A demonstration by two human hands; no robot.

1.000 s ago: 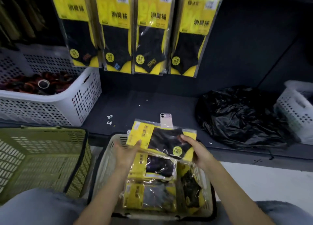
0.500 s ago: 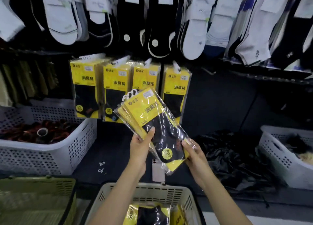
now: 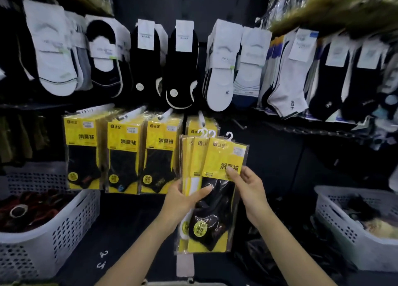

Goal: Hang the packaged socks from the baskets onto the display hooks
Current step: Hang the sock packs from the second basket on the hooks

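Hung packs (image 3: 123, 152) line the display at left. Just right of them, the left hand (image 3: 183, 201) grips a fanned bundle of packaged socks (image 3: 215, 219), thumb across the front. The right hand (image 3: 249, 186) pinches the front pack's yellow card (image 3: 221, 158). These look light, floppy and slick-filmed; the stiff card under the white hanger (image 3: 229, 135) seems the best hold.

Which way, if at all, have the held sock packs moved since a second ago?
Yes: up. The sock packs, gripped by the left hand and right hand, were below the phone; now they overlap the fourth hanging stack.
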